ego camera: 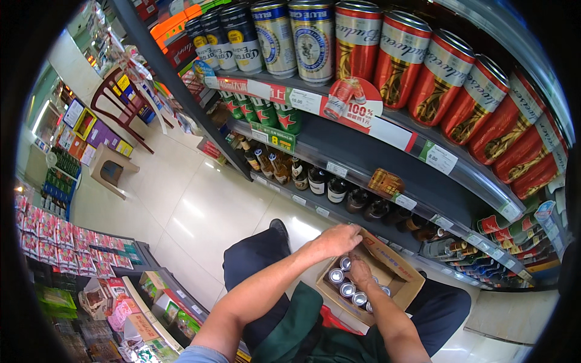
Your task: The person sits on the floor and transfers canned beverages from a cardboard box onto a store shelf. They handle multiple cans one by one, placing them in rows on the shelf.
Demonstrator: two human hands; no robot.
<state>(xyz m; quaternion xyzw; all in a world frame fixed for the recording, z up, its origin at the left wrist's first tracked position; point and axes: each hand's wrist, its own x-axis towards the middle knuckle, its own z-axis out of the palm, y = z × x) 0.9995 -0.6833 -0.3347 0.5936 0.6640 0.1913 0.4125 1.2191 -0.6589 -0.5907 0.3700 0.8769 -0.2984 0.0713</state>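
Observation:
An open cardboard box [399, 277] stands between the person's legs, with several upright drink cans [347, 289] inside it. My left hand [341, 239] is at the box's upper left edge, its fingers bent over the rim; whether they grip the flap is not clear. My right hand [361, 272] reaches down into the box among the cans, fingertips close to the can at the left wall. The fingers are partly hidden, so I cannot tell whether they hold a can.
Shelves ahead carry red Budweiser cans [399, 59], silver-blue cans [313, 45], green cans [287, 119] and, lower down, dark bottles [337, 188]. Behind on the left are a rack of pink packets [54, 240], a plastic stool [109, 168] and a wooden chair [122, 106].

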